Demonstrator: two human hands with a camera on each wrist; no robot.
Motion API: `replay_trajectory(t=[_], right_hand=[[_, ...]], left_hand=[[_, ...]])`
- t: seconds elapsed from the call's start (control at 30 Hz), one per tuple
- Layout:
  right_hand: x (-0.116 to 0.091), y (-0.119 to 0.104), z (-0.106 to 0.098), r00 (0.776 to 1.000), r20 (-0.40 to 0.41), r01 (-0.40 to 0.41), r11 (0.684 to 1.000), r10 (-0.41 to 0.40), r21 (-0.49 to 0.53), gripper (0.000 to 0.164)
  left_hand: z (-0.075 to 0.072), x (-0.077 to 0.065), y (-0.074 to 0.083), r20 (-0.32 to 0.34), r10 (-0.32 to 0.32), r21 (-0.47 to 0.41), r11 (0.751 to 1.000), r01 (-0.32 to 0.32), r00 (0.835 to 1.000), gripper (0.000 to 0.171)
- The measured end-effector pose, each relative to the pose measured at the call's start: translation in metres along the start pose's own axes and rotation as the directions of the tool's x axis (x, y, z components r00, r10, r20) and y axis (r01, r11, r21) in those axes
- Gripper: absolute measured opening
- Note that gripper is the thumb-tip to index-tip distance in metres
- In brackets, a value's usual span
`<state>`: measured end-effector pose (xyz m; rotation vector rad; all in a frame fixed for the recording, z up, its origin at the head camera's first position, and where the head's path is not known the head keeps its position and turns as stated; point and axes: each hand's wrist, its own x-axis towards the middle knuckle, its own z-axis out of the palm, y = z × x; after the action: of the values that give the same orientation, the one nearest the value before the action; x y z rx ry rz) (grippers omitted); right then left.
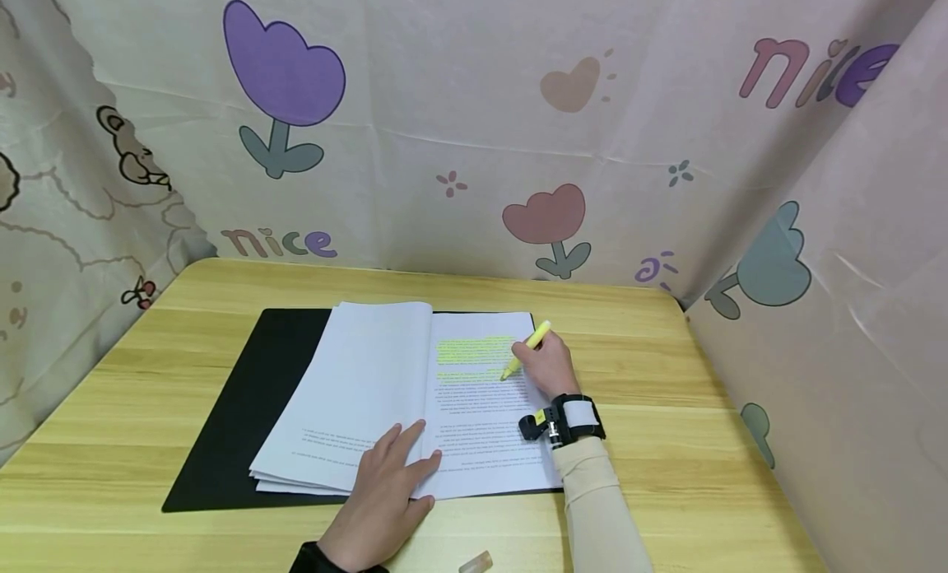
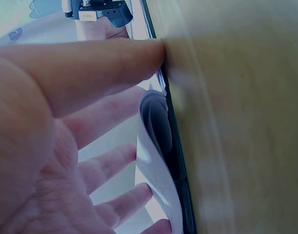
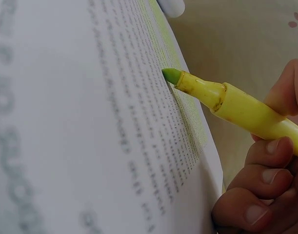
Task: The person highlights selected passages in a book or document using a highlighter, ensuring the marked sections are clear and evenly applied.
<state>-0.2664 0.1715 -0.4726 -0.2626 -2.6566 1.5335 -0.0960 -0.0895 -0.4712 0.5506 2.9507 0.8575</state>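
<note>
Where the black folder lies flat on the tabletop, I see printed pages spread open over it, the left side mostly blank with a few lines towards the near edge. Next comes the left hand, fingers spread and nearly straight, resting on the paper near the fold and gripping nothing. To its right, by the bottom of my head view, a small translucent cap lies on its side; I cannot tell whether anything is inside. The right-hand page has yellow over its upper lines, and the yellow highlighter slants above them, tip near the right end of the lowest marked line. The right hand pinches the barrel with curled fingers. I judge the step in hand to be highlighting the text line by line; to my mind the next move calls for a level, light stroke along an unmarked line, with the paper held steady.
</note>
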Motion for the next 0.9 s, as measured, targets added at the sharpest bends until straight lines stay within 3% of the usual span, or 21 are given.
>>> replay_trajectory(t=[0.9], right_hand=[[0.0007,0.0003,-0.0002,1.000,-0.006,-0.005,1.000,0.005,-0.006,0.019]], left_hand=[[-0.0008,0.0000,0.0001,-0.003,0.012,0.005,1.000,-0.012,1.000,0.045]])
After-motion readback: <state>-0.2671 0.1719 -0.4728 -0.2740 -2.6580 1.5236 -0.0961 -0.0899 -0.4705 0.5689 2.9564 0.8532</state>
